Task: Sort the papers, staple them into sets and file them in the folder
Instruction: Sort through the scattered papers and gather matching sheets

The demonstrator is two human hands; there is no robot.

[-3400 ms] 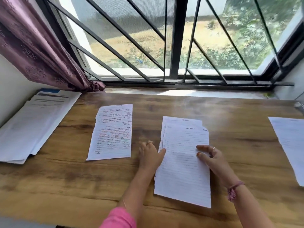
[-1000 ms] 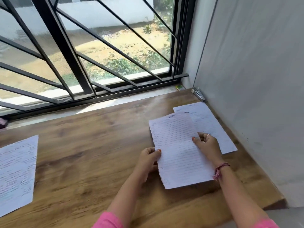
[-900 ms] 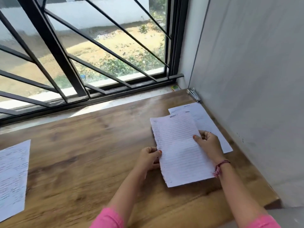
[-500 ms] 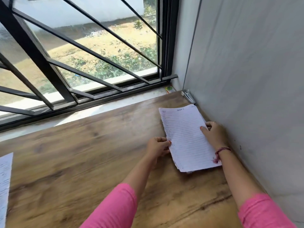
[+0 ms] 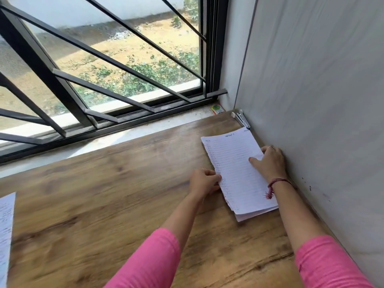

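Note:
A stack of lined white papers (image 5: 234,167) lies on the wooden table (image 5: 104,204) at the far right, close to the wall. My left hand (image 5: 204,180) has its fingers curled against the stack's left edge and pinches it. My right hand (image 5: 269,162) lies on the stack's right side, thumb on top of the sheets, fingers curled at the right edge next to the wall. A silver stapler (image 5: 241,119) rests in the corner just beyond the stack. No folder is in view.
The grey wall (image 5: 322,100) runs along the table's right side. A barred window (image 5: 104,69) and its sill line the back. A small green and red item (image 5: 217,109) sits on the sill. Another written sheet (image 5: 6,225) shows at the left edge.
Both hands carried the lined sheets from the table's middle to the right and set them on the sheet by the wall. The stack now lies squared against the wall.

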